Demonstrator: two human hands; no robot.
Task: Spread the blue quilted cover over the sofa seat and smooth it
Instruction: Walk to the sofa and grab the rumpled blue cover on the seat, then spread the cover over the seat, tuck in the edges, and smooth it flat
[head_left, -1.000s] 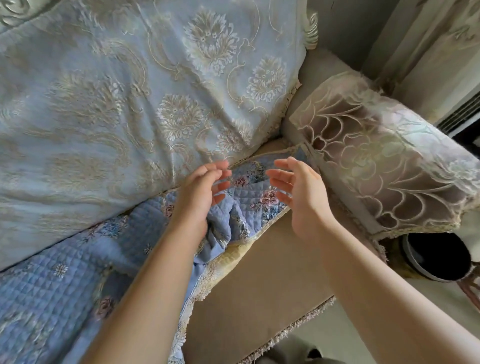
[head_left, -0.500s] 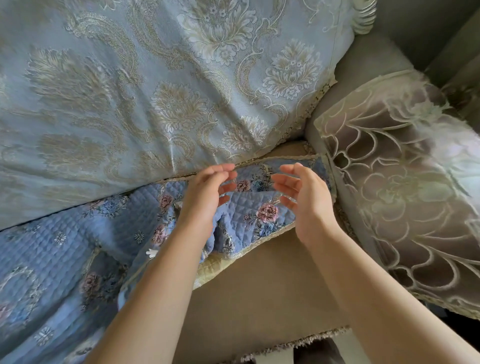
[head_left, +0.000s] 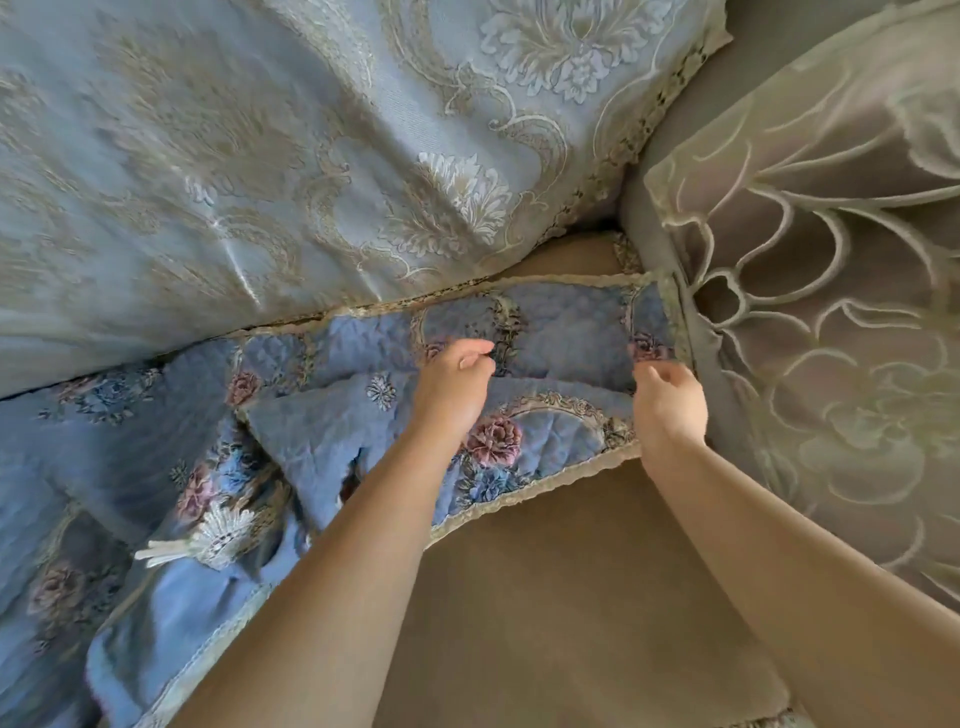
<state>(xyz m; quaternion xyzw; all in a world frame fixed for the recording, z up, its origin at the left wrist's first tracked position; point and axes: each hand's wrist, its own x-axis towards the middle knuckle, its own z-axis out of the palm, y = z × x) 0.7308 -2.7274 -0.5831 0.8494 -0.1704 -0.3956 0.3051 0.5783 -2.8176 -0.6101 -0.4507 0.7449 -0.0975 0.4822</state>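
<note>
The blue quilted cover (head_left: 322, 441), flowered and trimmed with cream lace, lies bunched and folded over the left and middle of the tan sofa seat (head_left: 561, 597). Its far edge runs along the backrest to the right armrest. My left hand (head_left: 451, 387) rests on a raised fold of the cover with its fingers curled onto the fabric. My right hand (head_left: 670, 402) is at the cover's right end beside the armrest, its fingertips pinching the fabric near the lace edge. The front right part of the seat is bare.
A light blue damask back cushion (head_left: 311, 156) leans over the seat's rear. A beige lace-covered armrest (head_left: 831, 322) bounds the right side. A white lace tassel piece (head_left: 218, 535) lies on the bunched cover at the left.
Both hands, open and hovering before, have dropped onto the cover and closed their fingers on it. The view has moved closer to the seat corner.
</note>
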